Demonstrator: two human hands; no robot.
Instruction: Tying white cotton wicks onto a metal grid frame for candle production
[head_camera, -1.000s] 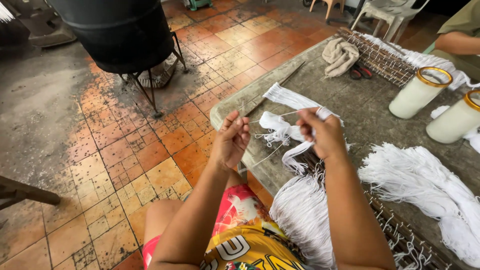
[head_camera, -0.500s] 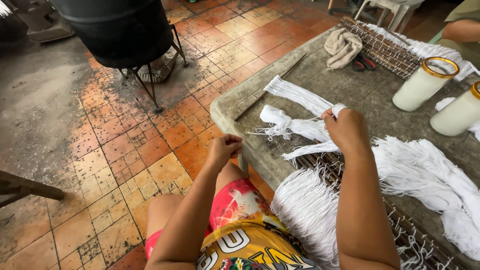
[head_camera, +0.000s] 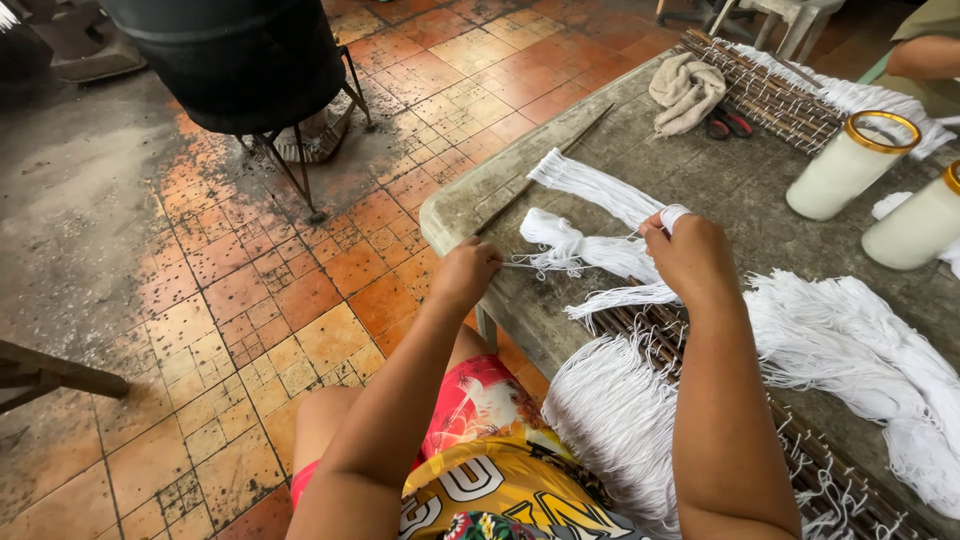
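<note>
White string (head_camera: 580, 252) taut between both hands' fingers (head_camera: 655, 222), seemingly pinched.

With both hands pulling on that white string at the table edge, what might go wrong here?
The thin strand pulled taut by the left hand might snap or slip loose. The loose white string bundle under the right hand lies near the table's edge, so a tug could snarl it or drag it off.

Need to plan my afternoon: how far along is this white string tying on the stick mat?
Done: long white fringe already hangs from the stick mat. In hand: the left hand pulls a strand taut while the right hand grips the string bundle. Left: loose string bunches lie untied on the table.
</note>
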